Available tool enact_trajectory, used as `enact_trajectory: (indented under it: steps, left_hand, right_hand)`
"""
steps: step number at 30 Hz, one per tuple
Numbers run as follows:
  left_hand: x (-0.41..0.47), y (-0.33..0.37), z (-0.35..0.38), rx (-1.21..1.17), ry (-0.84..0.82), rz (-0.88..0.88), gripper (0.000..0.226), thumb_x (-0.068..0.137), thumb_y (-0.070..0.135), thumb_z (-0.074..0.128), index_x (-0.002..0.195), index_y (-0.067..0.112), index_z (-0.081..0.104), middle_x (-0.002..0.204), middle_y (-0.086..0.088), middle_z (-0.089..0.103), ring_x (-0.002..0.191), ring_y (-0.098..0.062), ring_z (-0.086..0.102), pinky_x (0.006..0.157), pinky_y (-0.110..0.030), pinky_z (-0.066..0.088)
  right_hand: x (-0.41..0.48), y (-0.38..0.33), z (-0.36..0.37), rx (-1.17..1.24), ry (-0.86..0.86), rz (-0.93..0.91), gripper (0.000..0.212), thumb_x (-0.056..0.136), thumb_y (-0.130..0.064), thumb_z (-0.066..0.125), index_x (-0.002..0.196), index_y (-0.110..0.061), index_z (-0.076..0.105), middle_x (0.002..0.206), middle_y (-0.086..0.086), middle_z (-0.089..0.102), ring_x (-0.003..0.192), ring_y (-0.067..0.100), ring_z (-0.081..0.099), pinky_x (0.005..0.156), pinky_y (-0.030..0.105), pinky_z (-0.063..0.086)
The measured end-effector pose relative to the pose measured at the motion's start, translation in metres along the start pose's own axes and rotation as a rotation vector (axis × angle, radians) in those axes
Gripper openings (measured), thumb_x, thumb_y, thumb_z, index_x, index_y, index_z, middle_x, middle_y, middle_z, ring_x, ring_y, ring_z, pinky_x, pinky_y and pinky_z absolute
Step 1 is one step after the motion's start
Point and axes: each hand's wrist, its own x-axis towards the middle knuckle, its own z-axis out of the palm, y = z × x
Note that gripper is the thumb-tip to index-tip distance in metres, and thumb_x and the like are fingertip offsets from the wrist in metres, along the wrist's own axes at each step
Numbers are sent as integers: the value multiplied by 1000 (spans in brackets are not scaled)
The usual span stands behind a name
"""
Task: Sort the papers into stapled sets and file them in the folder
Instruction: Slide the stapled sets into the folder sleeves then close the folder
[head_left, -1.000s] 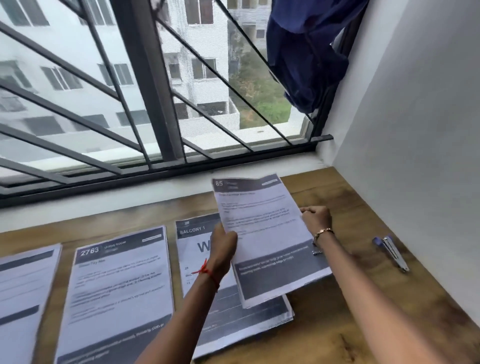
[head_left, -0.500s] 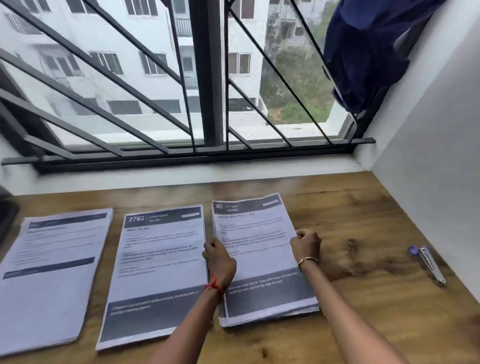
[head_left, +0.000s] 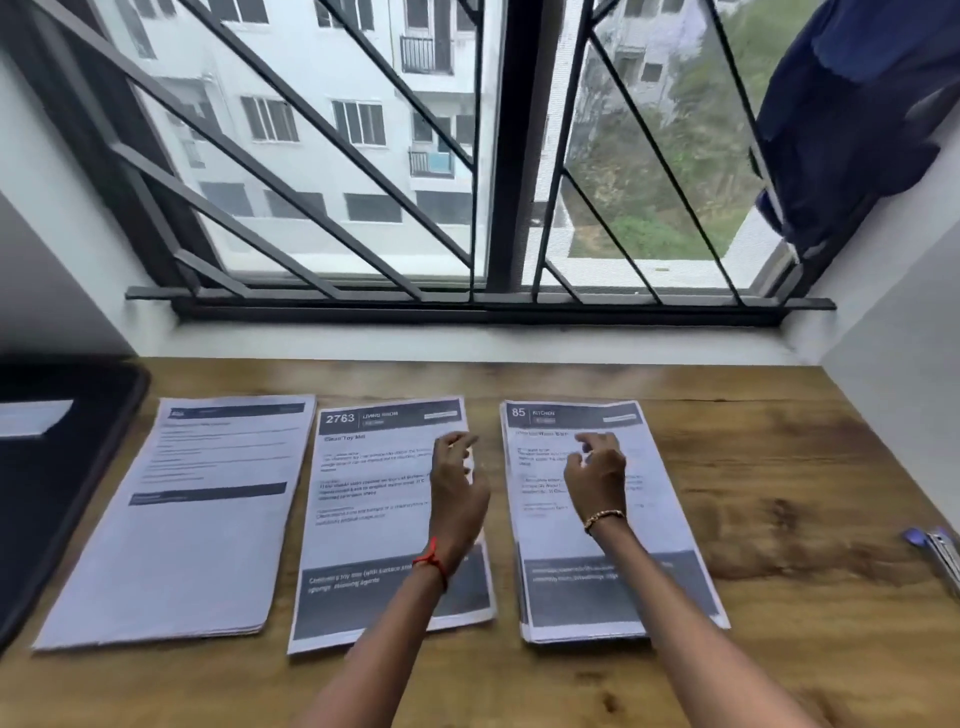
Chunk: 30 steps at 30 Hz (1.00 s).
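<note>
Left hand (head_left: 460, 493) at 6 o'clock, fingers loose, empty, over right edge of 2763 stack (head_left: 363, 519). Right hand (head_left: 597, 475) likewise, over 85 stack (head_left: 550, 540) at 5. Third stack (head_left: 197, 519) at 8. Stapler (head_left: 932, 551) at 4, black folder (head_left: 52, 493) at 9.

Three paper stacks (head_left: 171, 519) on wooden desk (head_left: 779, 467)

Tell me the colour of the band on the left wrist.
The band is red; the head view shows it best.

Three paper stacks (head_left: 363, 535) in row, black folder (head_left: 57, 499) leftmost
</note>
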Motion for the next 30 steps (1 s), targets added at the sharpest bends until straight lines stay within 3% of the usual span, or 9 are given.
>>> enact_trajectory:
  steps: [3,5,9,13,17,24,27,29,30]
  left_hand:
    - [10,-17,-31,35,87,-36,32,83,-8,54,113,2,60,119,-14,50,116,-28,45,96,-28,37]
    - [15,-35,-54,122,117,-192,34,84,-5,52,119,-1,55,127,-18,45,122,-31,37,98,-30,32]
    - [17,-64,-91,329,54,-474,38,82,1,50,119,-3,49,134,-22,35,125,-37,30,102,-37,29]
    - [12,-79,-106,422,-113,-555,34,82,6,48,114,-2,43,127,-20,34,114,-37,35,95,-37,38]
    - [17,-78,-106,384,-88,-618,41,82,4,49,122,-3,40,127,-22,37,117,-38,37,95,-40,39]
    - [30,-93,-126,143,-18,-484,28,80,-9,46,103,-7,62,107,-22,61,97,-36,58,80,-35,46]
    - [40,-82,-142,32,43,-423,18,89,-4,48,101,-5,61,100,-13,60,88,-26,56,68,-29,45]
    - [47,-81,-156,-32,119,-401,16,89,-5,46,97,-3,60,94,-15,62,84,-26,57,66,-29,47]
    - [52,-84,-163,-52,143,-399,19,88,-7,44,98,-2,60,93,-16,63,84,-28,60,69,-31,50]
  right_hand:
    - [-14,-34,29,35,-154,-108,19,80,9,50,89,10,67,96,26,65,93,36,61,80,31,43]
    - [-24,-52,51,-25,-300,-128,18,82,3,51,87,10,66,95,26,65,94,36,60,80,33,44]
    - [-38,-64,80,-190,-450,-44,32,88,-13,51,114,5,56,122,22,56,111,35,53,87,32,43]
    - [-42,-69,91,-308,-424,29,28,86,-12,52,108,3,59,117,20,58,106,34,57,79,30,46]
    - [-42,-73,93,-344,-421,91,26,83,-9,53,106,2,59,115,20,55,103,33,57,74,29,45]
    - [-42,-79,94,68,-297,312,16,80,1,52,84,13,61,92,27,65,81,33,62,64,32,44]
    - [-39,-97,98,180,-198,418,15,80,1,50,67,7,53,63,16,43,66,27,44,54,27,31]
    - [-38,-110,105,217,-162,437,18,79,2,47,61,1,46,64,4,29,65,23,36,50,27,26]
    - [-37,-116,109,230,-161,442,19,80,4,46,61,2,46,61,9,33,65,22,37,53,26,27]
